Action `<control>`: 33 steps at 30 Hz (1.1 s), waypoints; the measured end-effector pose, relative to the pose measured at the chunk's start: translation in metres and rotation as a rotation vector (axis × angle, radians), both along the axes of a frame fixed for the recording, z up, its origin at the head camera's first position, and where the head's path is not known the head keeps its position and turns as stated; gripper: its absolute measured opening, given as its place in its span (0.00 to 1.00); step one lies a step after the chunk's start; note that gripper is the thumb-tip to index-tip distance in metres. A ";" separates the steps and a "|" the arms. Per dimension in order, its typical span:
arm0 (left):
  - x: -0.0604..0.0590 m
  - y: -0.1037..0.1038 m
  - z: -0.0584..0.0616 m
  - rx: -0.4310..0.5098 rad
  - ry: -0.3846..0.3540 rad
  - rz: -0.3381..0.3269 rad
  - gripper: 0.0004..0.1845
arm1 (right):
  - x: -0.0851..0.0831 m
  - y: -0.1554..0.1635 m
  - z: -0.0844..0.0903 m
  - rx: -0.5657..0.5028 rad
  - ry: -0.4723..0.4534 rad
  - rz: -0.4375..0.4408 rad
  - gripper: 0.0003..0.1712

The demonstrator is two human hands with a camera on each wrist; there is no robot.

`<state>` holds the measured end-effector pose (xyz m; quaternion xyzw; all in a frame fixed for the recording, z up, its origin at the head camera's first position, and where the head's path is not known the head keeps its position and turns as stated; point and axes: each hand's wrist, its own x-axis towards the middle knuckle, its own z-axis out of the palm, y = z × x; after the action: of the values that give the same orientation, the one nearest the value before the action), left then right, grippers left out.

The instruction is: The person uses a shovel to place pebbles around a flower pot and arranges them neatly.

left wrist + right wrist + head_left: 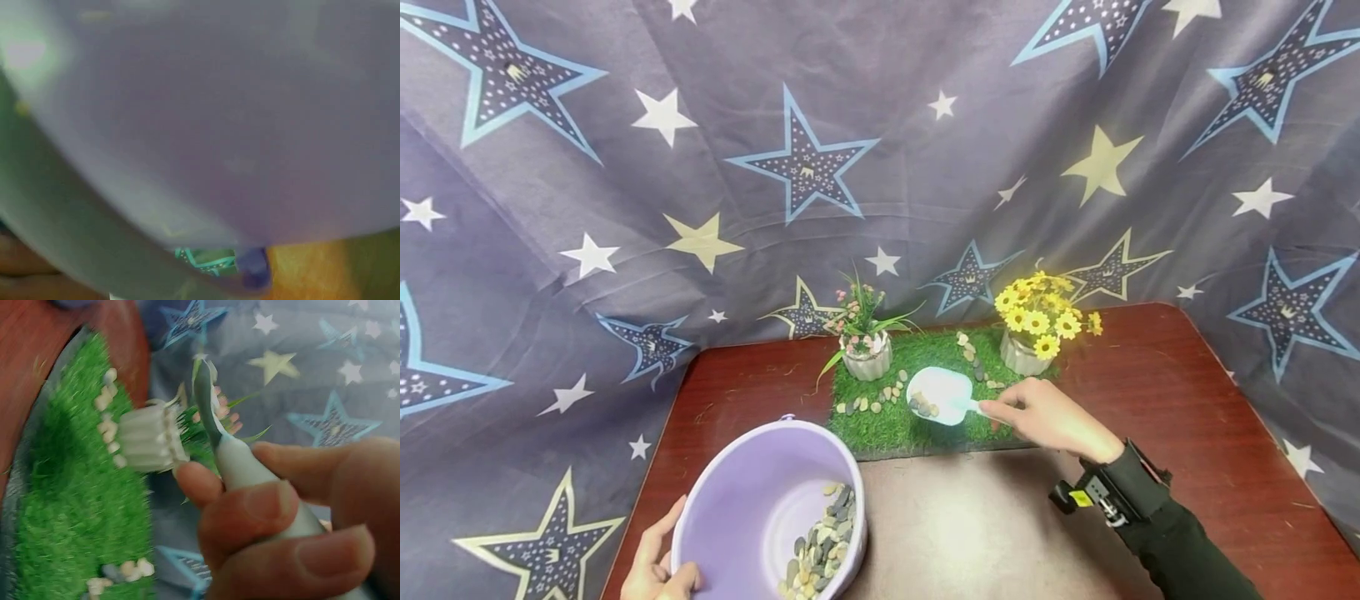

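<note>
My right hand (1037, 414) grips the handle of a pale blue scoop (951, 392) above the grass mat. A few pebbles (922, 405) lie in the scoop. In the right wrist view, fingers curl round the scoop's handle (244, 465). At the lower left, my left hand (662, 562) holds the rim of a purple bucket (730, 492), thumb inside. The bucket is tilted, its opening toward me, with many grey and tan pebbles (823, 542) gathered on its right side. The bucket's wall (219, 137) fills most of the left wrist view.
A green grass mat (880, 433) lies on the reddish-brown table (752, 383), with rows of pebbles (868, 405) on it. A white pot of pink flowers (868, 362) stands at its back left, a pot of yellow flowers (1022, 354) at its back right. A star-patterned cloth (865, 75) hangs behind.
</note>
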<state>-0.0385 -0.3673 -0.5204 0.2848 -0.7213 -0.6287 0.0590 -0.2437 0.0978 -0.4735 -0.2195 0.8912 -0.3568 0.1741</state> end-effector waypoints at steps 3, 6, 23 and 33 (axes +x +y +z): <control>0.001 -0.003 -0.001 0.009 -0.040 0.018 0.55 | -0.014 -0.005 -0.016 -0.023 0.016 -0.040 0.21; 0.001 -0.003 0.002 0.011 -0.070 0.029 0.56 | -0.029 -0.014 -0.034 -0.043 0.041 -0.103 0.21; -0.001 0.002 0.004 0.002 -0.096 0.074 0.56 | -0.055 -0.081 -0.087 0.170 0.437 -0.395 0.18; 0.000 0.001 0.004 0.023 -0.078 0.063 0.57 | -0.054 -0.090 -0.088 0.265 0.556 -0.432 0.24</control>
<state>-0.0387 -0.3666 -0.5162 0.3323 -0.7063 -0.6233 0.0474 -0.2978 0.0077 -0.5611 -0.0903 0.9686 -0.1938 -0.1270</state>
